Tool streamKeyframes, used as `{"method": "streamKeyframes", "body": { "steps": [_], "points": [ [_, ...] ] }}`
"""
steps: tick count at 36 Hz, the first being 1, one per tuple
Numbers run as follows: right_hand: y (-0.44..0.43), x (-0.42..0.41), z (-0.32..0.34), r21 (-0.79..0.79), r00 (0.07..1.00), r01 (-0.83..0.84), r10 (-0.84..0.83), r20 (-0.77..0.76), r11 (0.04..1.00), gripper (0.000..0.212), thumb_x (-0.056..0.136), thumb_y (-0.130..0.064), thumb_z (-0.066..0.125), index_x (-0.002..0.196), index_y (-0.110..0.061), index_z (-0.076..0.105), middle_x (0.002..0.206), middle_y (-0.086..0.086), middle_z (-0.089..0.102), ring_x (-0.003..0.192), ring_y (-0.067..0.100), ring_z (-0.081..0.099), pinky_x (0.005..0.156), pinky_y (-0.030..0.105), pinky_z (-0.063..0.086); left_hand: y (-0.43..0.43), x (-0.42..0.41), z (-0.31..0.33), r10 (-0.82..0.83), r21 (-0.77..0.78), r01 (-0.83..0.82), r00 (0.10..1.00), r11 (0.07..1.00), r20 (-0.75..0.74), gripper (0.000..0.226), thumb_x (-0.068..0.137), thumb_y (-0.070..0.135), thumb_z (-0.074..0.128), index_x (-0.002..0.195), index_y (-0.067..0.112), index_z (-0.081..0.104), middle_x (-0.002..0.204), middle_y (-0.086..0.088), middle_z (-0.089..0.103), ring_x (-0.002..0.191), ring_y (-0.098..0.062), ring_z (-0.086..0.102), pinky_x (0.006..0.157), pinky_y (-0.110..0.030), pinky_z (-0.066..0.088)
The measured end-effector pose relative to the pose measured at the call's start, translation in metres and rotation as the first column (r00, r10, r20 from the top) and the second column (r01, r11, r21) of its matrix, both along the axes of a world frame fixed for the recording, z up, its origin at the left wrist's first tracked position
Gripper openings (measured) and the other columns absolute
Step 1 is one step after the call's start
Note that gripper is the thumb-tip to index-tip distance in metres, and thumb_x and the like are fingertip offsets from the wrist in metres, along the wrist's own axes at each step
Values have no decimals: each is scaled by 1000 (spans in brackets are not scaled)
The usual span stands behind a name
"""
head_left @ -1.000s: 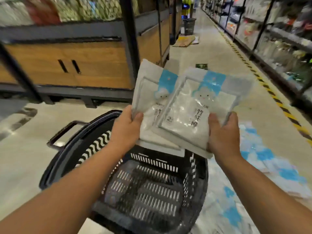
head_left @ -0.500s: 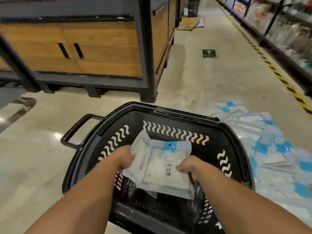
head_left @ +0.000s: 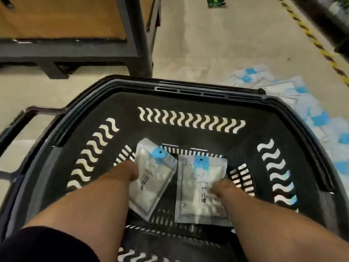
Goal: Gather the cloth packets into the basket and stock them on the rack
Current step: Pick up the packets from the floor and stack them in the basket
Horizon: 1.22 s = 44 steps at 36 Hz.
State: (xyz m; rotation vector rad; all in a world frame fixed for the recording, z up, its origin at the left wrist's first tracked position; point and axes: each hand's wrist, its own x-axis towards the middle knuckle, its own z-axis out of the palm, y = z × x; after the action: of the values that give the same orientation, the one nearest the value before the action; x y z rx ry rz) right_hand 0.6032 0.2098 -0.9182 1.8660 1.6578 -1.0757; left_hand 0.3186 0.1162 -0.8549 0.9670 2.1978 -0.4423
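We see the black plastic basket standing open, with wavy slots cut in its walls. Inside it, over the slotted bottom, are two flat white cloth packets with blue top patches and black print. The left packet sits tilted toward the basket's left wall, our left grip at its edge. The right packet lies squarer, under our right grip. More packets lie scattered on the floor just outside the basket's right rim.

Both bare forearms stretch downward, left grip and right grip apart.
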Motion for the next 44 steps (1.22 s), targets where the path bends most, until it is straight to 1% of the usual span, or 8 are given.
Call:
{"method": "streamKeyframes", "body": {
  "steps": [3,10,15,19,22,25,29,44],
  "points": [
    [-12,3,2,138,999,-26,31,-37,990,42,105,-28,43,144,-13,52,151,7,49,141,25,42,111,34,29,1,4,-13,-29,-32,29,999,999,21,41,98,13,50,136,-1,54,142,-16,55,129,-26,54,104,-31,44],
    [-21,16,-6,211,997,-50,62,-51,976,94,92,-17,56,158,-26,-10,157,21,14,133,32,46,110,33,39,-21,12,-44,6,-184,24,987,983,158,52,90,37,71,130,6,60,133,-8,63,117,-26,62,99,-35,50],
    [-22,12,-11,142,918,-377,348,192,915,84,91,-11,46,161,-28,3,165,15,-2,143,43,21,112,47,39,-20,35,-47,71,-58,-68,995,996,63,63,88,30,73,141,5,48,138,-12,56,126,-26,55,103,-33,46],
    [-23,-2,12,272,842,-533,470,266,801,69,97,-35,42,156,-12,18,159,17,6,144,39,17,115,52,30,-12,46,-47,56,132,-46,996,990,-71,79,95,11,58,156,14,8,157,-22,23,136,-38,43,110,-45,40],
    [-28,-5,5,182,782,-622,613,113,761,92,97,-58,45,159,-26,-15,163,13,-28,152,38,-17,124,54,3,-11,51,-43,-217,149,236,967,960,-131,90,94,14,57,158,29,-4,164,-15,-14,152,-35,4,123,-41,13],
    [-31,-1,-7,54,761,-648,648,17,760,113,83,-69,63,147,-52,-28,153,6,-46,144,38,-36,121,57,-10,-10,50,-53,-396,197,389,918,900,-1,92,90,36,66,157,43,2,162,2,-28,151,-24,-20,122,-40,-5],
    [-30,5,-7,-28,733,-678,679,46,734,132,73,-63,79,146,-52,-31,148,6,-52,139,40,-41,119,62,-8,-17,55,-77,-372,96,360,906,928,200,132,69,57,82,143,58,-27,145,13,-51,139,-25,-41,120,-57,-9],
    [-8,15,-15,-61,636,-762,762,121,645,142,73,-43,88,143,-53,-35,145,3,-56,139,38,-42,119,64,0,-19,39,-86,-289,-30,296,946,955,145,143,65,57,85,140,50,-36,151,6,-45,145,-32,-32,122,-58,1]
  ]
}}
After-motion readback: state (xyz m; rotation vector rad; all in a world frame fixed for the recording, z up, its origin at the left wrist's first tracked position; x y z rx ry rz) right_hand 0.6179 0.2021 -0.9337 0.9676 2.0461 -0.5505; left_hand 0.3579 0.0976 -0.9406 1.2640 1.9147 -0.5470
